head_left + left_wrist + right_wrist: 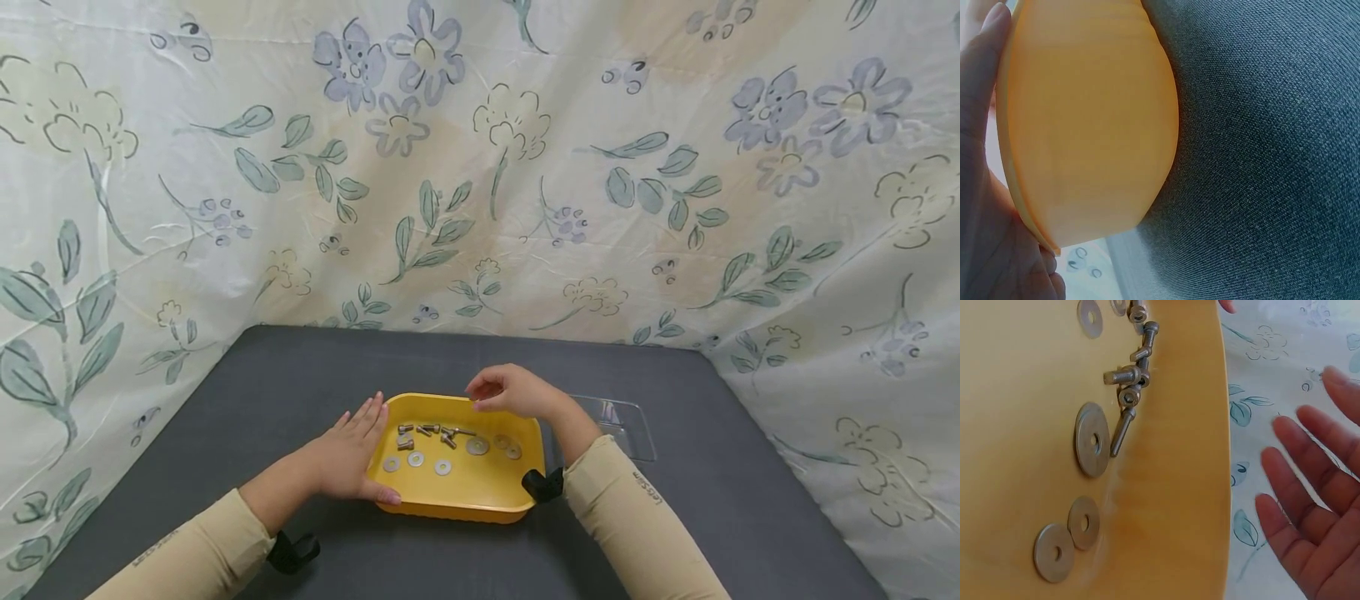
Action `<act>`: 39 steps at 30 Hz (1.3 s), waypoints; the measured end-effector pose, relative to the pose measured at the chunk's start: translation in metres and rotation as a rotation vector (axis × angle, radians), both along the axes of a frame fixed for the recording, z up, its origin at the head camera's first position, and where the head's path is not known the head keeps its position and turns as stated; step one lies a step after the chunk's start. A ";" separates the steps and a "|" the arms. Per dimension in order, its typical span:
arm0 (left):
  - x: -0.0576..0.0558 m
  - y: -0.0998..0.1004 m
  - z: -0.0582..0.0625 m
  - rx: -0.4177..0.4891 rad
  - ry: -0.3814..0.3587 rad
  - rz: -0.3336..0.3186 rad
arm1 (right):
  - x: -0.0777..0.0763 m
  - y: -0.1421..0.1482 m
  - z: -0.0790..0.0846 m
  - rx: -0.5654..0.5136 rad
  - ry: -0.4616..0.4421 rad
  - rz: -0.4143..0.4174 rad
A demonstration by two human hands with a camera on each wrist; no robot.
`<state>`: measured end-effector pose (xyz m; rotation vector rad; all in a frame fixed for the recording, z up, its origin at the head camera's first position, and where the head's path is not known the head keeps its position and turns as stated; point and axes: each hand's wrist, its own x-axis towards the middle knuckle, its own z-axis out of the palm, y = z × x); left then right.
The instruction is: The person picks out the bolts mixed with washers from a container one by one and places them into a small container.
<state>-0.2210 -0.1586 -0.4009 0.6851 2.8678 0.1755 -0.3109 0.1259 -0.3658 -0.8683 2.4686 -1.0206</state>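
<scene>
A yellow plastic tray point(480, 492) sits on the dark table with small metal hardware inside. Several socket-head bolts point(1124, 376) lie in a loose cluster towards its far wall. Flat washers point(1087, 447) of different sizes are spread over the tray floor. My left hand point(348, 450) rests along the tray's left rim, its fingers straight and thumb at the near corner; the left wrist view shows the tray's outer wall point(1091, 125) beside it. Over the far right rim hovers my right hand point(513, 390), fingers loosely bent; the right wrist view shows nothing in them.
A clear plastic container point(633, 429) lies on the table behind the right forearm, partly hidden by it. The dark table point(360, 358) meets a floral curtain point(480, 208) at the back and sides. Black straps point(292, 552) hang at both wrists.
</scene>
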 end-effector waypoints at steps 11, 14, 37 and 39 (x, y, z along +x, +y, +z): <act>-0.001 0.000 -0.002 -0.015 0.004 -0.001 | -0.004 -0.006 -0.007 0.072 -0.138 0.148; -0.001 0.000 -0.001 -0.014 0.004 -0.003 | -0.002 -0.007 -0.010 0.108 -0.189 0.163; -0.003 -0.002 -0.001 -0.016 -0.017 -0.012 | -0.002 -0.019 -0.028 0.333 -0.169 0.129; -0.003 -0.002 -0.002 -0.017 -0.015 -0.012 | -0.002 -0.020 -0.028 0.337 -0.165 0.126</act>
